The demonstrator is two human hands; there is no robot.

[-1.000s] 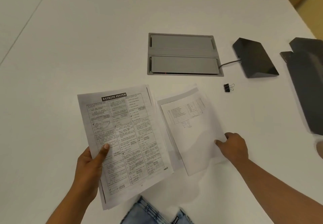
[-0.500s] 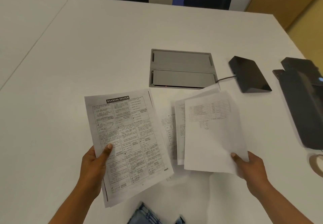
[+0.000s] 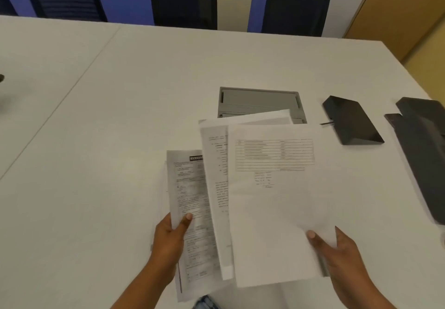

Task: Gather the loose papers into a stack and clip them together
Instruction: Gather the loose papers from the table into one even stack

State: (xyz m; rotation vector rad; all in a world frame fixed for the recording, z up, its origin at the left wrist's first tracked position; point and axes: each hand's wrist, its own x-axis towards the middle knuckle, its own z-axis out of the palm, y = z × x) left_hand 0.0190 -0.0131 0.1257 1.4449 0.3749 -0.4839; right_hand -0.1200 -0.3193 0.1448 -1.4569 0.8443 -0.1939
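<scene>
The left hand pinches a dense printed sheet near its lower left edge, thumb on top and the fingers hidden behind, and this sheet and any under it stand lifted off the white bench. Just to its right a second bundle fans out: a text page overlaps the printed sheet's right side, and a mostly blank page with a ruled table lies over that, with at least one more sheet's edge showing above them. The right hand grips this bundle at its lower right corner, thumb on the face. Every paper in sight seems to be off the bench and in the hands, so gathering looks mostly done; the two bundles overlap but are not yet squared, with edges staggered and tops at different heights. Merging, tapping the edges flush and clipping remain, and no clip can be seen; it may be hidden behind the papers. All the sheets run long axis away from the person, headings at the far end, the left one leaning slightly leftward and the right bundle nearly straight. Behind the papers sits a grey hatch, and to the right a black wedge.
</scene>
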